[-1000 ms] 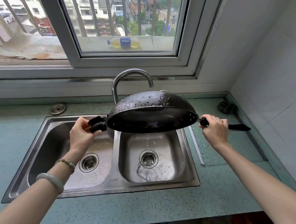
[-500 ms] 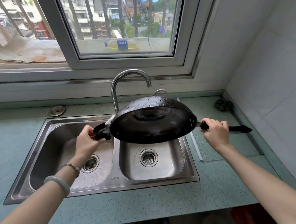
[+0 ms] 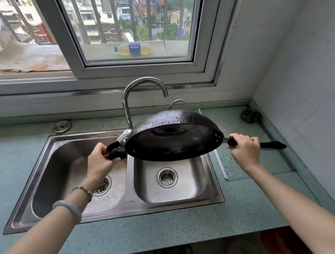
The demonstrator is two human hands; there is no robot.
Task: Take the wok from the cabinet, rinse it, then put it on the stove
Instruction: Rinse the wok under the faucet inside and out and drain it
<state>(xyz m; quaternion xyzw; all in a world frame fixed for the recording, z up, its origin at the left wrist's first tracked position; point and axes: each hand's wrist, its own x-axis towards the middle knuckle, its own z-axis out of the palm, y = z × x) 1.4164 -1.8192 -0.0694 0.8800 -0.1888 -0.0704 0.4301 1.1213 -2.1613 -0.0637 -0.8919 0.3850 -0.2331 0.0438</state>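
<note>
A wet black wok (image 3: 171,140) hangs in the air over the right basin of the steel double sink (image 3: 47,150), tipped so its inside faces me and downward. My left hand (image 3: 99,162) grips the short black helper handle on the wok's left side. The long black handle on the right is held in my right hand (image 3: 245,152), and its end pokes out past my fingers. Water drops cling to the wok's outer wall. The curved tap (image 3: 141,93) stands behind the wok with no water running. No stove is in view.
A steel-wool scrubber (image 3: 249,115) lies in the back right corner of the green counter (image 3: 168,227). A round metal cap (image 3: 62,126) sits at the back left. White tiled wall rises close on the right. A bottle (image 3: 133,49) lies outside the window.
The wok has been tipped further toward me, its left side dropping, and the last water has drained from it into the right basin. Both hands keep their holds.
</note>
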